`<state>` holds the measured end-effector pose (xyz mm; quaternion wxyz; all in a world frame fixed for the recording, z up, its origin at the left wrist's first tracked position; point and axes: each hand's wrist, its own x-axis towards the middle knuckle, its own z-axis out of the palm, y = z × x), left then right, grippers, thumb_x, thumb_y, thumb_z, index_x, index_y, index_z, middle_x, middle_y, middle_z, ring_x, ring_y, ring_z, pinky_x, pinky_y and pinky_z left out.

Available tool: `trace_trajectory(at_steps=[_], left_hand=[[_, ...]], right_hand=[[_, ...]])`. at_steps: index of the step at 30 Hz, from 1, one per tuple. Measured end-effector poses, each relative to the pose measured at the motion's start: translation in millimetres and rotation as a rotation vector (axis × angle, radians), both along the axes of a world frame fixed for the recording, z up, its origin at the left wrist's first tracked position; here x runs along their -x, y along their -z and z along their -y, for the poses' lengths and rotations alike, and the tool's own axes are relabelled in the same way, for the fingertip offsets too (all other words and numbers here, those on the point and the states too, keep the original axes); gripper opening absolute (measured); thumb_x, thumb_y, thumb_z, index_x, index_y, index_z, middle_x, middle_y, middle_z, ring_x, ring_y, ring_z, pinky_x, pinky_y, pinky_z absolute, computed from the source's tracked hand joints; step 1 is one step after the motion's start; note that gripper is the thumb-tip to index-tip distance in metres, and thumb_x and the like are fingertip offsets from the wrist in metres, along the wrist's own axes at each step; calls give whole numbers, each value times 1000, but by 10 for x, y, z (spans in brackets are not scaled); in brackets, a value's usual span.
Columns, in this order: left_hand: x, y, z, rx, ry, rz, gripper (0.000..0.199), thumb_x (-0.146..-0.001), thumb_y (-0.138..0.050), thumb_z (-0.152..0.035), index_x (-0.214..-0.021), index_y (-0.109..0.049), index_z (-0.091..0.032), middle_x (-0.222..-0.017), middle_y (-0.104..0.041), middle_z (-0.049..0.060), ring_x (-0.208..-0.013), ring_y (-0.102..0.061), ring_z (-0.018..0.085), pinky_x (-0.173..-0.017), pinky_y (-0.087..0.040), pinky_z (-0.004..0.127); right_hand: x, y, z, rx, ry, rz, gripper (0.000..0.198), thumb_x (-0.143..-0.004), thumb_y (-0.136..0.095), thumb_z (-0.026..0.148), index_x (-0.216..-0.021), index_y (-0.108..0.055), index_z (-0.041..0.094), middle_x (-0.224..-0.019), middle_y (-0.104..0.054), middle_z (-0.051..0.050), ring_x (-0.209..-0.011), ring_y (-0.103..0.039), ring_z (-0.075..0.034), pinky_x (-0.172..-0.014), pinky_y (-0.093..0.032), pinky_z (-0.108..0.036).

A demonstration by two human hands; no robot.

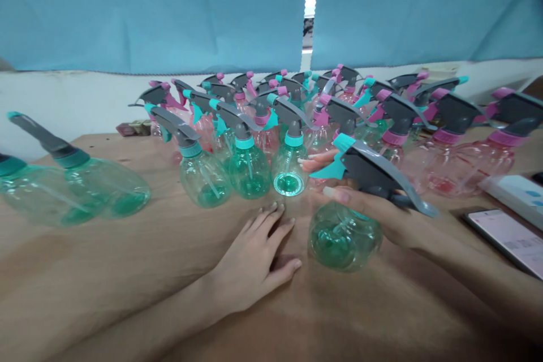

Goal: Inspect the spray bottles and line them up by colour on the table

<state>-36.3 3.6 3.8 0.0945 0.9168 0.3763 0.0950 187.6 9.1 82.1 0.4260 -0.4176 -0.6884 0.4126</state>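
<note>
Holding 1 green bottle (345,240) by the neck in the right hand (373,203), just under the grey spray top (373,167). Sitting near the front, to the right of the left hand (254,257). Hard to tell if resting on the surface (169,260) or lifted a bit.

Might slip and drop if held too loosely by that smooth neck. Might bump the near green bottles (249,172) if pushed too far ahead, and tip them over like bowling pins. Might hit the left hand if swung left, with that hand spread wide, flat and holding nothing, just beside. Might nudge the phone (504,237) with the right arm (462,271) if moved out sideways.

Now to count: 2 hands, 1 bottle held, 3 near green bottles in a row. At the far left, 2 more green bottles (110,181). At the right, 3 big pink bottles (449,167) in front. Behind, a jumbled crowd of bottles (292,90), too packed to count. Also 1 phone and 1 white box (515,195), side by side.
</note>
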Motion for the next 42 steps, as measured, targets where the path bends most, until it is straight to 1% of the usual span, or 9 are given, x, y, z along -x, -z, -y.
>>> trace_trajectory(at_steps=[6, 11, 16, 19, 25, 29, 32, 36, 42], left_hand=[[-2, -7, 3, -4, 4, -23, 57, -92, -52, -48, -136, -45, -12, -148, -35, 17, -138, -29, 31, -109, -30, 48], [4, 2, -2, -16, 4, -18, 56, -92, -52, -49, -136, -45, -14, -148, -36, 16, -137, -30, 30, -109, -30, 48], [4, 5, -1, -13, 8, -5, 56, -93, -51, -49, -136, -45, -13, -148, -36, 17, -137, -30, 31, -109, -29, 48], [3, 9, -2, -16, 8, -8, 56, -93, -51, -48, -136, -45, -12, -148, -35, 17, -137, -30, 31, -109, -29, 48], [7, 17, -4, -16, -4, 6, 55, -92, -51, -49, -137, -44, -17, -148, -36, 15, -137, -31, 31, -108, -30, 49], [8, 20, -1, -11, -1, 1, 56, -92, -52, -48, -136, -45, -15, -148, -36, 16, -137, -31, 31, -108, -30, 48], [7, 19, 2, -12, -4, -5, 55, -92, -52, -48, -136, -45, -14, -148, -36, 16, -137, -31, 31, -108, -30, 48], [2, 16, 4, -15, -9, 20, 53, -92, -52, -47, -136, -44, -17, -148, -36, 14, -137, -31, 30, -108, -31, 47], [-18, 4, 2, -18, -24, -2, 52, -93, -52, -46, -135, -46, -16, -147, -37, 15, -136, -33, 30, -108, -31, 48]], right_hand=[[-25, 38, 3, -7, 6, -49, 24, -79, -64, 34, -61, -54, 24, -57, -47, 3, -76, -58, -17, -76, -49, -31], [-21, 39, 4, -32, 2, -37, 25, -80, -65, 35, -59, -55, 25, -54, -46, 3, -75, -59, -17, -76, -50, -31], [-31, 70, -7, -99, 29, -28, 15, -82, -64, 35, -70, -66, 26, -67, -61, 2, -65, -56, -14, -67, -49, -30], [-35, 82, -9, -113, 17, 1, 18, -84, -61, 39, -74, -70, 28, -68, -64, 1, -67, -57, -16, -69, -49, -33], [-76, 184, -70, 18, -43, -5, 20, -83, -60, 47, -92, -70, 31, -64, -61, 1, -64, -60, -20, -62, -49, -36], [-92, 229, -109, -70, 8, -11, 21, -82, -62, 45, -100, -66, 33, -61, -57, 2, -59, -56, -19, -59, -46, -35], [-60, 134, -57, -147, 79, 25, 15, -82, -64, 43, -92, -63, 31, -66, -54, 3, -59, -51, -16, -58, -43, -32], [-9, 3, 32, -102, 140, 69, 20, -82, -63, 44, -75, -54, 27, -63, -47, 3, -56, -45, -14, -54, -39, -30], [-47, 192, -14, -116, 117, 11, 28, -79, -62, 55, -79, -58, 27, -66, -57, 1, -59, -55, -17, -55, -47, -32]])
